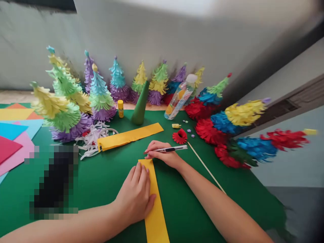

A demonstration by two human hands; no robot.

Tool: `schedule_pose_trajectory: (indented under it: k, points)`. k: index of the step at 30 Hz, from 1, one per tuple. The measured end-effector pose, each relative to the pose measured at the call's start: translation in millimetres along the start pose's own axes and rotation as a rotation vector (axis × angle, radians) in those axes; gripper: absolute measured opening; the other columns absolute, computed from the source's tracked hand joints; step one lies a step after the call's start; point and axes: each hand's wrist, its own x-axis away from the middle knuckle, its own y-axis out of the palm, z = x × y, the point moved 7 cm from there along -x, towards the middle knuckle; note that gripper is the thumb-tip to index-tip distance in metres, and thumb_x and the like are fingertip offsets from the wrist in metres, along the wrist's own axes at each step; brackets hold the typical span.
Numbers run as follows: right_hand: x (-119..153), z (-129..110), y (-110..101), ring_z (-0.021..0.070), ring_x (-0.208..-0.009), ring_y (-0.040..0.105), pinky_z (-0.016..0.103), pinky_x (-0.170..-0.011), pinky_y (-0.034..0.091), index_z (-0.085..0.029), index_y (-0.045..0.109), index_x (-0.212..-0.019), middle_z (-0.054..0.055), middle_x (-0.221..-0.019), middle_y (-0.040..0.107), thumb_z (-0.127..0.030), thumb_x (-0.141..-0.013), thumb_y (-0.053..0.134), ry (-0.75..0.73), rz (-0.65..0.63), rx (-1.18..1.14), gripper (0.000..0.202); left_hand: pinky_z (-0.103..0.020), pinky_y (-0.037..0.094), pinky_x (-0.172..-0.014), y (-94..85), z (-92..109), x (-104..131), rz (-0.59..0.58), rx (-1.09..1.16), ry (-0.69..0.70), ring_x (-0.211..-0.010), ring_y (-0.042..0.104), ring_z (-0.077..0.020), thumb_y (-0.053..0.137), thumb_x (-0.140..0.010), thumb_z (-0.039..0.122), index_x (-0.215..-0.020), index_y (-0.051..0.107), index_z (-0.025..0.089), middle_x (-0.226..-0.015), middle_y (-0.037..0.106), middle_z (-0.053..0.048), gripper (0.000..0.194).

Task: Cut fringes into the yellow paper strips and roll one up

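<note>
A long yellow paper strip (158, 211) runs from the bottom edge up the green tabletop. My left hand (136, 192) rests palm down on its upper part and left side, fingers extended close together and thumb out. Just past the strip's top end, my right hand (165, 155) grips a slim craft knife (174, 148) with a silver body and dark slider. Its tip points left, close to the fingertips. Beyond both hands lies a second yellow strip (131, 136), folded, with small cuts at its left end. A plain green paper cone (141, 104) stands behind it.
Fringed multicoloured paper trees (117, 79) line the back and right. A glue stick (120, 108), a tilted bottle (179, 98), a red paper ring (179, 136), a thin stick (206, 167) and white shreds (95, 138) lie around. Coloured sheets (17, 145) are at left, near a pixelated dark object (55, 182).
</note>
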Motion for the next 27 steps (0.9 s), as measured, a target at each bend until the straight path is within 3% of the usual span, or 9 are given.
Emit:
schedule_pose_trajectory:
  k: [5, 10, 14, 17, 27]
  points:
    - [7, -5, 5, 0.0128, -0.071, 0.067, 0.026, -0.067, 0.056, -0.019, 0.074, -0.085, 0.003, -0.083, 0.063, -0.029, -0.081, 0.068, 0.038, -0.152, 0.242, 0.012, -0.052, 0.036, -0.103, 7.5, 0, 1, -0.061, 0.114, -0.038, -0.127, 0.044, -0.0416, 0.034, -0.092, 0.043, -0.129, 0.056, 0.003, -0.130, 0.055, -0.024, 0.058]
    - [9, -5, 4, 0.0132, -0.070, 0.067, 0.025, -0.063, 0.055, -0.019, 0.071, -0.083, 0.003, -0.081, 0.065, -0.024, -0.081, 0.068, 0.022, -0.125, 0.294, 0.007, -0.044, 0.038, -0.103, 5.3, 2, 2, -0.028, 0.036, -0.067, -0.124, 0.047, -0.0358, 0.034, -0.092, 0.045, -0.128, 0.056, 0.003, -0.131, 0.054, -0.021, 0.060]
    - [8, -13, 9, 0.0142, -0.073, 0.067, 0.026, -0.065, 0.055, -0.020, 0.071, -0.086, 0.004, -0.083, 0.067, -0.017, -0.081, 0.067, -0.114, -0.133, 0.363, 0.007, -0.041, 0.045, -0.080, -9.3, 1, -2, 0.021, -0.121, -0.089, -0.099, 0.057, -0.0314, 0.041, -0.090, 0.050, -0.118, 0.064, 0.003, -0.123, 0.061, -0.021, 0.060]
    - [7, -17, 8, 0.0133, -0.066, 0.064, 0.023, -0.057, 0.051, -0.020, 0.071, -0.083, 0.004, -0.075, 0.068, -0.014, -0.080, 0.067, -0.178, -0.086, 0.450, 0.007, -0.035, 0.042, -0.066, -13.3, 0, -4, -0.052, -0.154, -0.107, -0.082, 0.056, -0.0240, 0.046, -0.090, 0.050, -0.121, 0.063, 0.004, -0.124, 0.061, -0.021, 0.058]
    - [5, -8, 3, 0.0125, -0.061, 0.063, 0.023, -0.054, 0.047, -0.020, 0.069, -0.080, 0.002, -0.073, 0.071, -0.013, -0.077, 0.070, -0.153, -0.109, 0.473, 0.007, -0.032, 0.034, -0.052, -15.6, -2, -5, -0.070, -0.147, -0.140, -0.064, 0.049, -0.0175, 0.041, -0.093, 0.046, -0.121, 0.064, 0.007, -0.124, 0.061, -0.020, 0.053]
